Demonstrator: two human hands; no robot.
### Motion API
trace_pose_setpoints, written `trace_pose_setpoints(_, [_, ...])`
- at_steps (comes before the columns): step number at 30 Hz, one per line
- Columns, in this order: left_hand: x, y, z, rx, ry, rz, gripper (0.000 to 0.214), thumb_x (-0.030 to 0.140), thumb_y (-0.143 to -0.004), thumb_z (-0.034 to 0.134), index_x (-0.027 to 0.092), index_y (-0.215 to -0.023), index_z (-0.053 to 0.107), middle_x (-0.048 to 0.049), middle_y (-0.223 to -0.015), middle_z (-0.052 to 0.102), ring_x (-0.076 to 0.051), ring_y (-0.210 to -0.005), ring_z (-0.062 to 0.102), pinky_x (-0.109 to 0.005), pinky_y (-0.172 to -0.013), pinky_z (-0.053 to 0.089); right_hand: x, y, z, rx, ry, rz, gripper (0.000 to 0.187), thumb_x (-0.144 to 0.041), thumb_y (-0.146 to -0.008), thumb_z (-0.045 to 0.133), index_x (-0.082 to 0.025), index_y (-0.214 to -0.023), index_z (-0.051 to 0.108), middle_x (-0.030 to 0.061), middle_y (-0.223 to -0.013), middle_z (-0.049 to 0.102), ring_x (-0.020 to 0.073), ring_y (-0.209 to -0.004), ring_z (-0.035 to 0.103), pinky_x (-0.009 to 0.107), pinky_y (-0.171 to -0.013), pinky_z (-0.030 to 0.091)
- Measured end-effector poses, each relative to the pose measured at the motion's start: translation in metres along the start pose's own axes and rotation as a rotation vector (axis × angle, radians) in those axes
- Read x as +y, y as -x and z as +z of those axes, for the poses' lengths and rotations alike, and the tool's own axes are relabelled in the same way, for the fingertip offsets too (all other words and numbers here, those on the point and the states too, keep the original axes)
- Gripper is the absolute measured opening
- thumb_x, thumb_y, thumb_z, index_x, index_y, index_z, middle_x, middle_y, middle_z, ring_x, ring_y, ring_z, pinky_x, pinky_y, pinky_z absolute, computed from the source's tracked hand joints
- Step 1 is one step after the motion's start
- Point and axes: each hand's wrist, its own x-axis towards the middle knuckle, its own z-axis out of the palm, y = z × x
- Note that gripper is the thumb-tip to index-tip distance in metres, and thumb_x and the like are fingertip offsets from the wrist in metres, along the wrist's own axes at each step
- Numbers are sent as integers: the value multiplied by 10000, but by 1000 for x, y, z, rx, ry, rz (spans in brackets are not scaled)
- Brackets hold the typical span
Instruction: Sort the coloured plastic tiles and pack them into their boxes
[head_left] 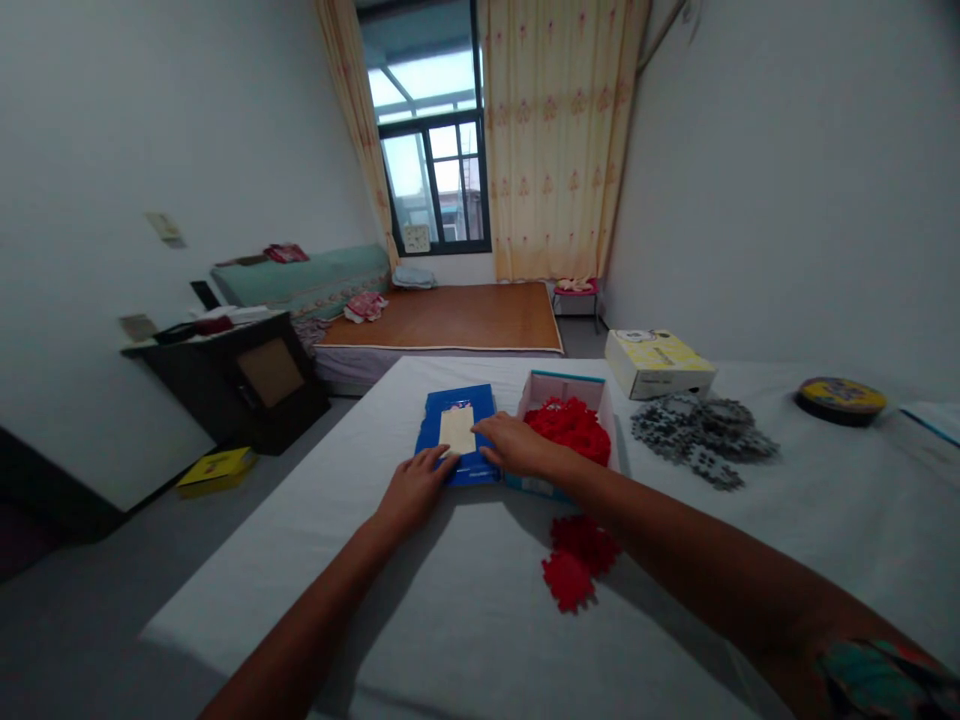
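A blue flat box lid or booklet [480, 399] lies on the white-covered table. On it is a cream rectangular slip of paper [457, 430]. My left hand [416, 487] is at the slip's lower edge, its fingertips together on the corner. My right hand [517, 445] has thumb and fingers at the slip's right edge. Beside the lid stands an open box [568, 385] filled with red toothed plastic pieces [574, 428], partly behind my right forearm. More red pieces [570, 577] lie on the cloth below, under my right arm.
Grey toothed pieces [697, 430] are heaped on the right, near a yellow-and-white box [660, 362] and a round dark tin [840, 398]. A yellow box [217, 470] sits on the floor left, by a dark cabinet [255, 385]. A bed [465, 315] stands beyond the table.
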Motion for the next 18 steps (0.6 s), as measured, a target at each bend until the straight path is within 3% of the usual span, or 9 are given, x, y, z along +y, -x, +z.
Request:
trace_pose_setpoints(2, [-8, -6, 2, 87, -19, -74, 489, 96, -898, 437, 275, -1335, 560, -76, -1404, 563, -262, -1289, 508, -451, -987, 492, 1, -2, 2, 81, -90, 29, 391, -208, -868, 605, -119, -1248, 606, 175, -1267, 627, 279, -1192, 556, 424, -1027, 413])
trace_pose_setpoints(5, [-9, -13, -17, 432, 22, -127, 455, 140, -941, 377, 227, -1351, 553, -95, -1349, 607, -247, -1246, 545, -425, -1018, 483, 0, -3, -10, 281, -356, 126, 443, -347, -910, 570, -176, -1318, 546, 152, -1347, 580, 265, -1236, 538, 460, -1055, 398])
trace_pose_setpoints(7, [3, -17, -34, 660, 45, -56, 463, 143, -942, 383, 212, -1376, 528, -98, -1349, 605, -242, -1244, 549, -429, -1068, 446, -2, 1, -27, 402, -643, 224, 519, -486, -940, 484, -213, -1381, 474, 142, -1367, 566, 265, -1208, 566, 481, -1002, 451])
trace_pose_setpoints(9, [26, -20, -46, 769, 37, 76, 483, 120, -941, 384, 233, -1392, 513, -82, -1363, 597, -235, -1279, 521, -429, -1099, 418, -3, 13, -47, 468, -965, 282, 602, -589, -936, 420, -242, -1428, 406, 129, -1333, 596, 268, -1131, 618, 482, -917, 515])
trace_pose_setpoints(12, [71, -19, -47, 761, 14, 266, 483, 120, -940, 417, 258, -1395, 508, -83, -1392, 569, -244, -1340, 458, -432, -1097, 419, 4, 42, -73, 566, -1272, 321, 782, -561, -829, 618, -277, -1482, 295, 99, -1225, 669, 272, -996, 680, 472, -833, 563])
trace_pose_setpoints(15, [111, -6, -34, 755, 36, 408, 517, 247, -906, 567, 218, -1414, 478, -148, -1483, 453, -313, -1411, 351, -498, -1112, 371, 23, 77, -82, 751, -1303, 430, 1014, -360, -672, 798, -287, -1505, 225, 74, -1181, 694, 260, -937, 698, 441, -830, 576])
trace_pose_setpoints(17, [132, 5, -19, 682, 67, 579, 548, 297, -888, 606, 227, -1415, 471, -140, -1455, 487, -301, -1397, 374, -476, -1114, 359, 39, 98, -79, 825, -1305, 508, 1017, -308, -645, 802, -264, -1497, 249, 72, -1149, 708, 252, -911, 703, 428, -831, 581])
trace_pose_setpoints(18, [141, 8, -10, 587, 88, 689, 523, 300, -899, 588, 241, -1407, 477, -116, -1416, 535, -270, -1369, 417, -435, -1104, 371, 45, 107, -76, 840, -1316, 544, 1003, -301, -643, 797, -247, -1491, 264, 72, -1119, 718, 249, -892, 706, 426, -827, 584])
